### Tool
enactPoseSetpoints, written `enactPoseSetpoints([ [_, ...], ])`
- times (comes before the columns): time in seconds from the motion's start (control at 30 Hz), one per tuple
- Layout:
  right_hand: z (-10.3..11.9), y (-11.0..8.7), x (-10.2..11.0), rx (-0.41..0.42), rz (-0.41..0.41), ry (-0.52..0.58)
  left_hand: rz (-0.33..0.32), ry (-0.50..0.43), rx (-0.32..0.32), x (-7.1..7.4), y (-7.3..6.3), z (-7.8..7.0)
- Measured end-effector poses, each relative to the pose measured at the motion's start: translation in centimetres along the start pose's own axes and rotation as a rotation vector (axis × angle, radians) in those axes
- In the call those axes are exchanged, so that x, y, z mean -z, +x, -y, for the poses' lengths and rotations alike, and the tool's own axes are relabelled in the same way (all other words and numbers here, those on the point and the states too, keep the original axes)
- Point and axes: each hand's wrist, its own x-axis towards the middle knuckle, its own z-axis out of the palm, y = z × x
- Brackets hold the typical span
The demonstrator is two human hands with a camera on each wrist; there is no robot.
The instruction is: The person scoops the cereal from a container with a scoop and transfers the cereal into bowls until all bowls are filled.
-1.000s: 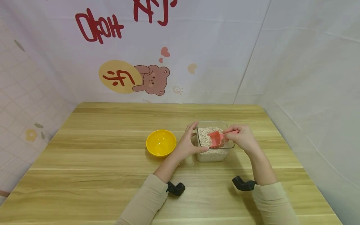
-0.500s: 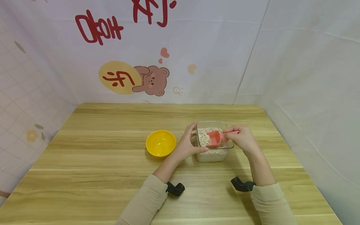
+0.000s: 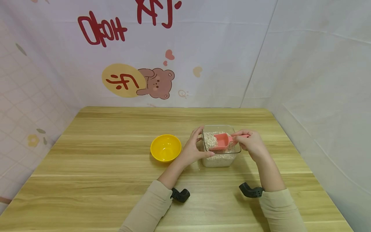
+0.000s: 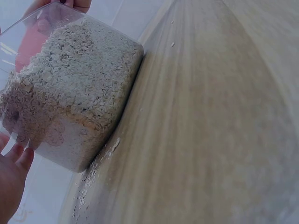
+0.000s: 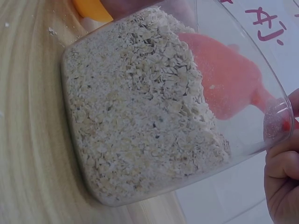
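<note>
A clear square container [image 3: 218,129] filled partway with oat flakes [image 3: 209,140] stands on the wooden table. My left hand [image 3: 192,149] grips its left side, thumb over the front rim and fingers spread along the left wall. With my right hand [image 3: 252,144] I pinch the handle of a pink scoop [image 3: 222,141]. The scoop's mouth faces left and is pushed into the oats, flakes gathered at its opening. Through the container's wall, the right wrist view shows the scoop [image 5: 224,74] against the sloping heap of oats [image 5: 135,98].
To the left of the container, close by my left forearm, sits a yellow bowl [image 3: 166,148]. Stray oat flakes [image 4: 112,147] lie on the table [image 3: 101,180] beside the container. Black wrist devices sit on both arms. A printed curtain [image 3: 220,58] hangs behind the table.
The scoop has turned slightly and its handle end has shifted a little right, with more flakes at its mouth. My left hand, the container and the bowl stay in place.
</note>
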Motion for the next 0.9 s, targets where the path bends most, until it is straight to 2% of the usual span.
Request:
enactPoseSetpoints([
  [0.33,-0.34,0.01,0.20,-0.008,0.005,0.090,0.012,-0.013,-0.025,0.02,-0.08,0.24],
  [0.9,-0.39,0.03,0.46,0.003,0.021,0.205,0.018,0.016,-0.049,0.15,-0.02,0.15],
])
